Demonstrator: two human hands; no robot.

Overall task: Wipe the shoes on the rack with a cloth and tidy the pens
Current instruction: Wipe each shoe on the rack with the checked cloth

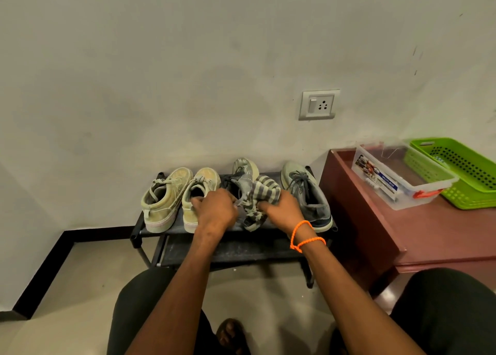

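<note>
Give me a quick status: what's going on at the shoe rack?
Left hand holds grey shoe. Right hand grips striped cloth, wiping it. Nothing in the way on rack.

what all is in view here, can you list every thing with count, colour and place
low-top canvas shoes: two, beige, left end of the rack's top shelf
lace-up sneakers: two, grey; one at the right end, one tipped up at the middle
striped cloth: one, grey and white, against the tipped sneaker
metal shoe rack: one, black, against the wall
wooden table: one, reddish brown, right of the rack
clear plastic box: one, red latch, on the table
perforated plastic basket: one, green, behind the box
wall socket: one, grey
left hand: grip on the tipped sneaker
right hand: grip on the cloth, orange wrist cord
</note>
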